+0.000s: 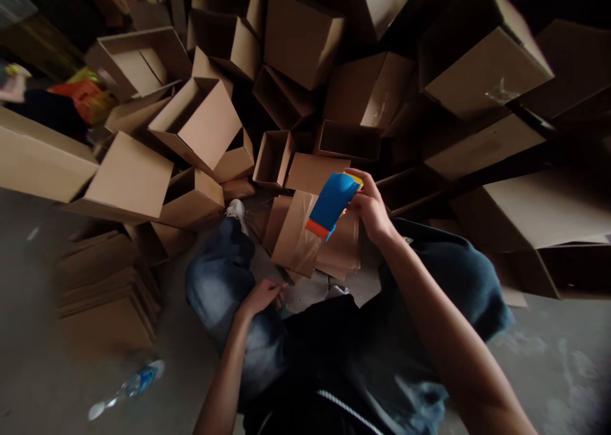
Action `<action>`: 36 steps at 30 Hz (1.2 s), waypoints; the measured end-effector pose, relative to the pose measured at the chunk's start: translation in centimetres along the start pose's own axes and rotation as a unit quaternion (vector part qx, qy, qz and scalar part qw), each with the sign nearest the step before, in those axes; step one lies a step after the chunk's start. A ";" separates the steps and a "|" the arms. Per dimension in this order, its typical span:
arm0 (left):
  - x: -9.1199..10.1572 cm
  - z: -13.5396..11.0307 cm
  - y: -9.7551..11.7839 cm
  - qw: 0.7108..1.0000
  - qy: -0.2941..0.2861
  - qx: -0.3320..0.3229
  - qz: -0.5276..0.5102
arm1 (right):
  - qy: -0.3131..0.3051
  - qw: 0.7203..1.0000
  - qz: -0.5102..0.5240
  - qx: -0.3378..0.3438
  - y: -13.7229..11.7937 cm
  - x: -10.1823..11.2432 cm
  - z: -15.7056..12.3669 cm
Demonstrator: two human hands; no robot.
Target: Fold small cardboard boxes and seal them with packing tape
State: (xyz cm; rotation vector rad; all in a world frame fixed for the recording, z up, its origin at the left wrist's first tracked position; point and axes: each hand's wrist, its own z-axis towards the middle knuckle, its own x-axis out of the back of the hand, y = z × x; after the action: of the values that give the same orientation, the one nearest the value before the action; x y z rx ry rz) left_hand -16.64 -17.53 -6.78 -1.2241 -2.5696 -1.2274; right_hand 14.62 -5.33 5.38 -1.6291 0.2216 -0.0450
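Note:
My right hand [370, 209] is closed round one end of a blue object [331, 200] with an orange edge and a yellow patch, its exact kind unclear. It is held up in front of the flattened cardboard pieces [296, 231] stacked between my legs. Over my left thigh rests my left hand [261, 296], its fingers loosely apart and partly bent, with no object plainly held. The underside of that hand is hidden.
Open cardboard boxes [205, 123] pile up ahead and on both sides. A stack of flattened cardboard [105, 301] lies at left, with a plastic bottle [138, 381] on the floor nearer me. Another person's hand [14, 85] shows at far left.

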 end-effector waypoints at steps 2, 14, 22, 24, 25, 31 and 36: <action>0.1 -0.1 -0.4 1.000 0.007 0.006 -0.009 | -0.015 0.999 0.045 -0.020 -0.5 -0.1 0.1; -1.2 1.1 -2.6 0.995 0.035 0.090 -0.002 | -0.084 0.993 0.066 -0.056 0.0 -4.3 -0.2; -4.3 2.7 -3.6 0.994 0.057 0.093 -0.031 | -0.095 0.993 0.045 -0.053 0.8 -5.2 0.2; -4.2 2.8 -3.6 0.994 0.051 0.096 -0.022 | -0.093 0.993 0.042 -0.051 1.1 -5.3 0.2; -4.2 2.8 -3.6 0.994 0.049 0.101 -0.019 | -0.092 0.994 0.039 -0.049 1.1 -5.3 0.2; -3.8 2.9 -3.3 0.993 0.046 0.110 -0.006 | -0.103 0.994 0.026 -0.039 1.2 -5.4 -0.2; -3.8 3.2 -3.4 0.992 0.044 0.118 -0.002 | -0.102 0.993 0.029 -0.046 1.1 -5.5 -0.3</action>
State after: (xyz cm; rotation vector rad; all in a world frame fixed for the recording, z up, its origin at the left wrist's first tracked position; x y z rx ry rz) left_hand -15.44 -19.06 -12.43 -1.0923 -2.5647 -0.9215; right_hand 9.03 -4.78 4.88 -1.7051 0.1142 0.1786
